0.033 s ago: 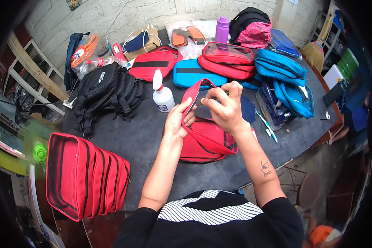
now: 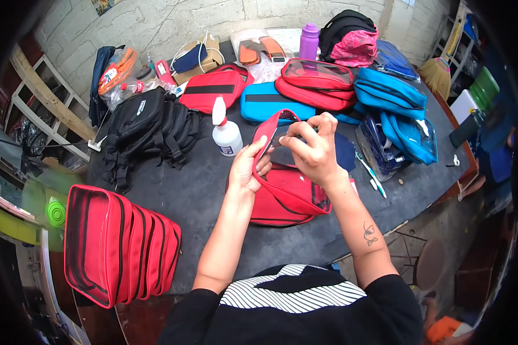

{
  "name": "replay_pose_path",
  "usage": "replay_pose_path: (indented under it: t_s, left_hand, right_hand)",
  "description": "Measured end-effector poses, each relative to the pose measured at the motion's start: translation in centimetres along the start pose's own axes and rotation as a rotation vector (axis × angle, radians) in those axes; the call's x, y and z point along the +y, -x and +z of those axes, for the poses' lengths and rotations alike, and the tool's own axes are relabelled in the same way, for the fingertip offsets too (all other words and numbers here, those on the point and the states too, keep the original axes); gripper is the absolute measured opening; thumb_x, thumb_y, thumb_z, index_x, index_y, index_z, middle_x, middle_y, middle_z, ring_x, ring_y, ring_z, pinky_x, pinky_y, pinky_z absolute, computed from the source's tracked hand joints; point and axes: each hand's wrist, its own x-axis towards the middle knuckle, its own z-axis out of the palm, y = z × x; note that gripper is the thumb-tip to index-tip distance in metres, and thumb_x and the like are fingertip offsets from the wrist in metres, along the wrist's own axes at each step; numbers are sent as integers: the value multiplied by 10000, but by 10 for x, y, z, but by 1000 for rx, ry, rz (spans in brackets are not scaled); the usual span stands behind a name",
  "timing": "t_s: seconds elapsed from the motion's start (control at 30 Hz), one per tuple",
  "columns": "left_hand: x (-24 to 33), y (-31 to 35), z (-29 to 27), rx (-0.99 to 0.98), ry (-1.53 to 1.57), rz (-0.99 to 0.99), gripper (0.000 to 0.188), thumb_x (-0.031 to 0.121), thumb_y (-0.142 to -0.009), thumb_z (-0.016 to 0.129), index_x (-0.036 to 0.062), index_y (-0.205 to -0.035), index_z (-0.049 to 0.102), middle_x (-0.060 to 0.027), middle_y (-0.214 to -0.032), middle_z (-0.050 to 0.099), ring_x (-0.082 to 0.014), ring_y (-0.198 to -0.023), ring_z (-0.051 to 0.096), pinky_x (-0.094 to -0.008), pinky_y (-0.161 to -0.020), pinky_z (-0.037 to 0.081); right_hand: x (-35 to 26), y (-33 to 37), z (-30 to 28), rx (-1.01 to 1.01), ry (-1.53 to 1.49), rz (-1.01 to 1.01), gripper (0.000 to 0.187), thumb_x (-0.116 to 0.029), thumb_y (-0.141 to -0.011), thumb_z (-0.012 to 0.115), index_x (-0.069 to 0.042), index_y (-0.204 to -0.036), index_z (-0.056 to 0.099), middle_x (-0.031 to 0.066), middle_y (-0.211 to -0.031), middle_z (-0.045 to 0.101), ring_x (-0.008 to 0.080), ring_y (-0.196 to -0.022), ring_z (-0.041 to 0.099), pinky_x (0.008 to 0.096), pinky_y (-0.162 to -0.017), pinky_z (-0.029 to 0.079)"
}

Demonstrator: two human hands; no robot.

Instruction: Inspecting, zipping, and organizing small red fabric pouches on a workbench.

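Note:
A red zippered bag (image 2: 282, 199) with dark trim stands on the table in front of me, its lid raised. My left hand (image 2: 248, 168) is closed on the raised red lid, thumb on the outer face and fingers behind. Close to the right of that edge, my right hand (image 2: 313, 150) is held up with its fingers pinched together. What lies between those fingertips is too small and hidden to make out. A white spray bottle (image 2: 228, 138) with a red collar stands left of the lid. At the near left, several red bag pieces (image 2: 126, 247) are nested in a row.
Black backpacks (image 2: 147, 129) lie at the left of the dark table (image 2: 207, 172). Red bags (image 2: 316, 86) and blue bags (image 2: 394, 98) line the far side, near a purple bottle (image 2: 309, 41). A toothbrush (image 2: 372, 174) lies right of my right hand. A green fan (image 2: 56, 213) blurs at far left.
My hands and the red bag have not visibly moved. At the lower right edge, an orange patch by a person has shifted slightly.

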Motion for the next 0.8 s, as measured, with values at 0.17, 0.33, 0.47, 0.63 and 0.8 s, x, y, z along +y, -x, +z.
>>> replay_pose_path:
  t_s: [0.17,0.33,0.47,0.63,0.8]
  left_hand:
    - [-1,-1,-1,-10,-19,22,177,179,-900,673,13,-866,623,-81,-725,636,-58,-387,386,-214,-360,262]
    - [3,-5,-23,-173,5,121,412,377,-976,523,-10,-1110,570,-152,-906,633,-194,-688,564,-321,-629,471]
    - [-2,13,-67,219,-79,136,659,459,-929,559,-30,-1349,421,-183,-1178,555,-276,-1065,544,-386,-927,449]
    - [-62,81,-95,528,-249,422,504,137,-931,597,31,-1383,398,-148,-1257,504,-264,-1076,573,-422,-984,440]
    - [-89,108,-75,112,112,-274,286,57,-921,566,0,-1199,525,-224,-1133,619,-347,-1077,614,-461,-974,491]
  right_hand:
    - [4,-3,4,53,60,15,103,-122,-666,642,-157,-759,667,-44,-826,567,213,-832,477,394,-841,331]
    - [37,23,8,191,157,391,190,-40,-701,693,-203,-798,689,-28,-846,568,235,-886,486,387,-806,342]
    - [68,102,-15,143,255,738,138,-80,-767,694,-187,-854,685,-29,-936,611,248,-952,512,400,-851,348]
    - [64,197,-52,-447,473,1087,263,-56,-746,665,-177,-979,657,13,-1115,577,313,-1133,468,502,-950,339]
    - [43,208,-50,-507,542,841,467,-82,-739,672,-151,-1193,586,86,-1287,481,393,-1325,321,630,-1085,234]
